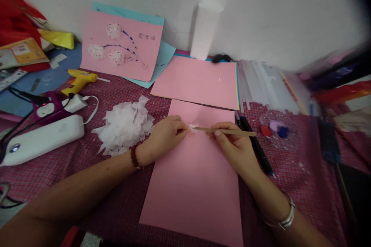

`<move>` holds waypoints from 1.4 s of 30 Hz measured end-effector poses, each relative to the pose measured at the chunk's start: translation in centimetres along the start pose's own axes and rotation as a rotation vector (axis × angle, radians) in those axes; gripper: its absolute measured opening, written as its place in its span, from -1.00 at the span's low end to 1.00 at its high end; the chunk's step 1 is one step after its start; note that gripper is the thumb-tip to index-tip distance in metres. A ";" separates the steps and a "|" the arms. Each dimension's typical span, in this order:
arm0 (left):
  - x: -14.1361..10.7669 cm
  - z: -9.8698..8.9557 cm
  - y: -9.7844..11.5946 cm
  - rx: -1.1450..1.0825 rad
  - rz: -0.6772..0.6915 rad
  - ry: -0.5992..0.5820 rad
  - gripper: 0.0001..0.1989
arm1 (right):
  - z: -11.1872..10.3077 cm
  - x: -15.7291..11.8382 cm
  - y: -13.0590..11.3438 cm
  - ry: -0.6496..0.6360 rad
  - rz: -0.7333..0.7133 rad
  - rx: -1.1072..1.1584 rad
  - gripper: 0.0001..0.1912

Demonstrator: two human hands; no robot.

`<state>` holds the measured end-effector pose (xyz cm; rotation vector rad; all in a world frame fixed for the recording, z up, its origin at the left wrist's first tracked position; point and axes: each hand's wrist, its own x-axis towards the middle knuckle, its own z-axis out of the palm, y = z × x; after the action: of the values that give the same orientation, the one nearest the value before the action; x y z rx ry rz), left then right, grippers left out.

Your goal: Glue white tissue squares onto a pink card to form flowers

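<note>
So the right hand (236, 144) had a flat wooden stick (239, 132) clamped between thumb and fingers, with the stick lying roughly level and its left tip touching a small, crumpled white scrap (192, 127). That scrap was over the far part of a long pink sheet (194, 193), right between the two hands. The left hand (166, 137) came in from the left, thumb and fingertips drawn together at the scrap's left side, though honestly I couldn't tell if they were actually pinching it. Just left of that hand sat a big fluffy heap of white paper pieces (126, 123), and farther left was a yellow glue gun (79, 80). On the far side, a stack of coloured paper (199, 81) lay pink side up, and a pink card (145, 60) with three white puffy flowers leaned at far left. Over on the right, a black marker (255, 142) lay beside the pink sheet, near a clear plastic bag (286, 141) with red, lilac and dark blue lumps.
</note>
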<state>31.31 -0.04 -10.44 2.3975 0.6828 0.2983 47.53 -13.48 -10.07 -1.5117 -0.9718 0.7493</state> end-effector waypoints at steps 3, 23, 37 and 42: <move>0.0 0.1 -0.1 -0.019 0.014 -0.007 -0.79 | -0.5 0.0 -0.6 0.002 0.008 0.029 -0.92; 0.2 -0.6 -0.7 -0.137 -0.045 0.025 -0.81 | 0.9 3.9 -4.3 -0.308 -0.199 -0.471 -0.86; 0.6 -0.7 -1.2 -0.193 -0.039 0.065 -0.85 | 2.3 4.4 -5.8 -0.451 -0.302 -0.902 -0.83; 0.6 -0.7 -1.1 -0.159 -0.037 0.071 -0.84 | 3.5 5.2 -6.6 -0.531 -0.352 -1.063 -0.80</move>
<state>31.08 1.41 -10.53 2.2302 0.7080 0.4078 45.75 -7.06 -3.85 -1.9513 -2.2041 0.3586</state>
